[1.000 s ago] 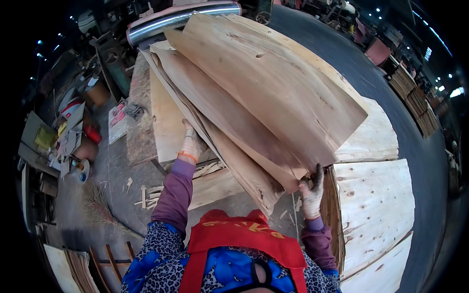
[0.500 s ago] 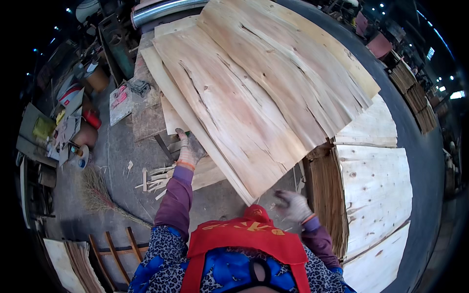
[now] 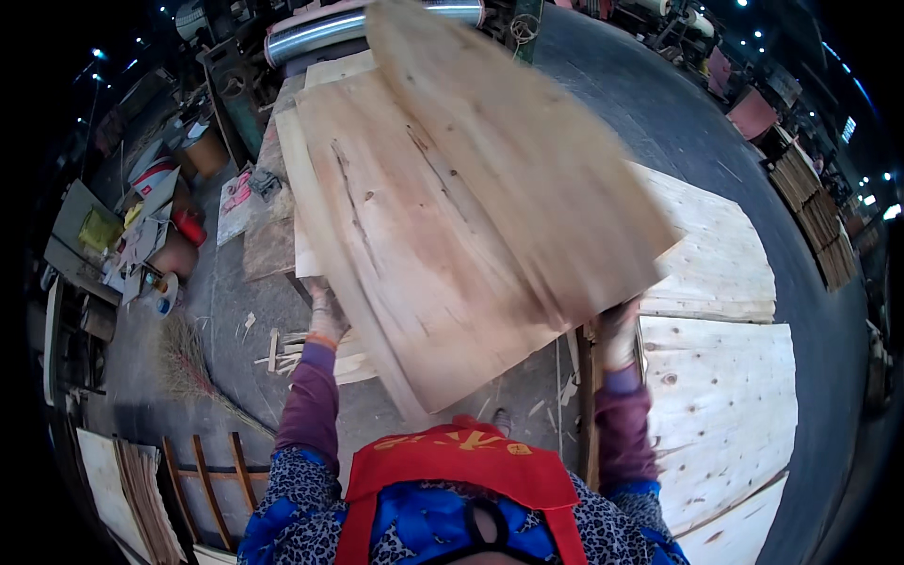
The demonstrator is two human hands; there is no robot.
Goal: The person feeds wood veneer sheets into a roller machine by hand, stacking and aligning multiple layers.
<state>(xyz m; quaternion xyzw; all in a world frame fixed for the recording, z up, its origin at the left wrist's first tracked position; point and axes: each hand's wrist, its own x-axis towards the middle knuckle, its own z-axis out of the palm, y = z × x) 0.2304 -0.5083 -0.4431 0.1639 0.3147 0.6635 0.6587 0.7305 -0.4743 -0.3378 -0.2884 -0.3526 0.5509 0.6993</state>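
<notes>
Tan veneer point(image 3: 443, 226) fills the middle of the head view, which is all I've got to go on: spread out in front of the person, far end towards the roller point(image 3: 325, 40), left side over the bench point(image 3: 266, 254). Big change is the right hand point(image 3: 617, 341): half a second ago it was off the wood down by the near corner, now it's up at the right edge. So both sides have a hand on them, which I'd guess makes the floppy stuff easier to control. Left hand point(image 3: 325, 315) is at the left edge. Can't tell how tight either grip is, fingers are hidden or smeared. Head count: two hands, one roller, one broom point(image 3: 184, 363), three brown bars point(image 3: 207, 476) lower left, three pale sheets point(image 3: 720, 405) showing on the right. Veneer's at least two layers, can't count past that.
</notes>
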